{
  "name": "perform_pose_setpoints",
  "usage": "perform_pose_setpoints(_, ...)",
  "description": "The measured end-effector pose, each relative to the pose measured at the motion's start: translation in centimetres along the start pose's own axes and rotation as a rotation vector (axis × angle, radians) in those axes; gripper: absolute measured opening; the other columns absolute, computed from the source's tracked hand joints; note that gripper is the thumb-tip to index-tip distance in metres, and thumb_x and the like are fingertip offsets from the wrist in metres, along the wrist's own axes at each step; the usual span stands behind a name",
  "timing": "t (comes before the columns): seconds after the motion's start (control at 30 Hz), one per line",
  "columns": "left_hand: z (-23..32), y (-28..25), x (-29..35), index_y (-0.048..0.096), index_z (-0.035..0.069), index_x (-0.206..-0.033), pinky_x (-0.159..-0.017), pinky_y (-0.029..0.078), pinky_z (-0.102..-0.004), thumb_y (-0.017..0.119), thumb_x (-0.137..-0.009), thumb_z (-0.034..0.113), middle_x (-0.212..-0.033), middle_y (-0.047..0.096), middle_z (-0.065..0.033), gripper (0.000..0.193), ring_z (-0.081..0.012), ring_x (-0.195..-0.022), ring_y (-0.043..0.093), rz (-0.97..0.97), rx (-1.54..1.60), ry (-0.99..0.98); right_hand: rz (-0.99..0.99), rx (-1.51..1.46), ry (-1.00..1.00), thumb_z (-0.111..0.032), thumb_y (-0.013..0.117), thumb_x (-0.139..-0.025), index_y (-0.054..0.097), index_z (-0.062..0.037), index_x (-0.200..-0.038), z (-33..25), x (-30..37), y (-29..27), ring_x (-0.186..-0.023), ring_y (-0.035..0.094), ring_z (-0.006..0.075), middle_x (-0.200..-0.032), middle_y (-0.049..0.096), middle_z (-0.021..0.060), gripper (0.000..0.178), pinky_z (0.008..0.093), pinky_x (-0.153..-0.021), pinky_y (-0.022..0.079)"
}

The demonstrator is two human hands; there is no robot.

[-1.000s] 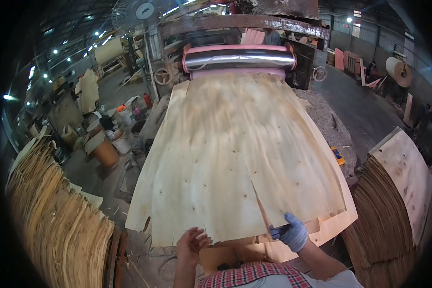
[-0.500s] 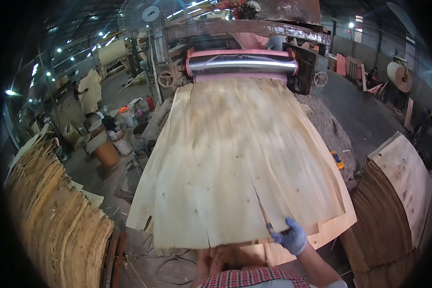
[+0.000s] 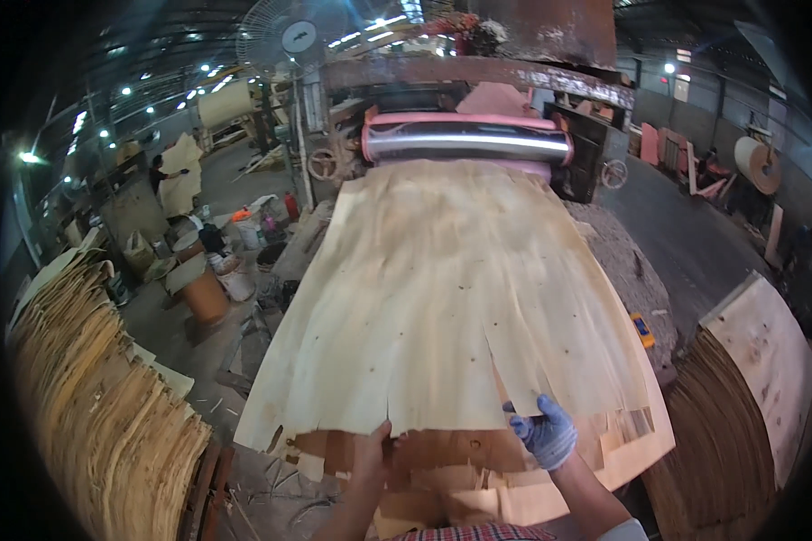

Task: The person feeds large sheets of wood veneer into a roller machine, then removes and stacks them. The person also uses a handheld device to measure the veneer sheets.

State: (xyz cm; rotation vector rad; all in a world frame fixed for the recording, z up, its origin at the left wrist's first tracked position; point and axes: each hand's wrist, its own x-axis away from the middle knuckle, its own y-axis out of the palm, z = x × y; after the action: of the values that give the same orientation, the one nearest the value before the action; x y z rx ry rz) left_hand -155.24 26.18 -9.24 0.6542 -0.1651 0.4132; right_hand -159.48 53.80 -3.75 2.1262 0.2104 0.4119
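A pale veneer sheet (image 3: 424, 334) with knots and splits stretches from the roller down to my hands. My bare left hand (image 3: 374, 451) grips its near edge, thumb on top and the other fingers curled below. On the right, my right hand (image 3: 549, 435) in a whitish-blue glove pinches the same edge beside a long split; its lower fingers are partly hidden. Beneath that edge a darker brown veneer (image 3: 442, 448) shows, with more pale sheets under it.
Ahead stands a roller machine with a shiny roller (image 3: 469, 142) and handwheels. Stacked veneers rise at left (image 3: 108, 388) and right (image 3: 722, 424). A yellow device (image 3: 641, 330) lies right of the sheet; buckets (image 3: 235, 278) stand left. Another person (image 3: 158, 173) holds a sheet far left.
The sheet's near edge has shifted away from me toward the roller, uncovering brown veneer. My left hand, mostly hidden under the sheet before, now shows at the edge.
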Motion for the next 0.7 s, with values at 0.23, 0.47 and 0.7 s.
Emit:
perform_pose_setpoints(0.23,4.6,7.3,-11.4,0.048,0.002,-0.102,-0.048,0.043,-0.0247,0.049,-0.084,0.006,-0.08,0.055,-0.0085,0.019,-0.0181,-0.061,0.054,0.009,0.006,-0.066,-0.132,-0.071,0.003,-0.026,0.054,-0.081,0.045,0.0027,-0.112,-3.5,-13.5,0.4,-0.068,0.059,0.0287,-0.091,0.058,0.0243,0.043,0.0291,-0.051,0.051)
perform_pose_setpoints(0.47,2.3,10.0,-27.3,0.048,0.004,-0.102,-0.049,0.044,-0.0241,0.049,-0.083,0.005,-0.079,0.055,-0.0072,0.019,-0.0171,-0.061,0.054,-0.025,-0.021,-0.039,-0.001,0.075,-0.084,-0.027,0.047,-0.085,0.046,0.0012,-0.111,-3.5,-27.9,-4.0,-0.07,0.057,0.0275,-0.088,0.058,0.0196,0.038,0.0313,-0.058,0.049)
perform_pose_setpoints(0.7,2.8,15.5,-33.4,0.054,0.003,-0.106,-0.063,0.049,-0.0278,0.047,-0.087,0.036,-0.099,0.058,-0.0105,0.038,-0.0169,-0.076,0.059,-0.225,-0.319,-0.005,0.052,0.092,-0.141,-0.031,0.047,-0.087,0.048,-0.0003,-0.107,-8.1,-41.3,-5.7,-0.068,0.057,0.0239,-0.084,0.057,0.0152,0.037,0.0313,-0.056,0.049)
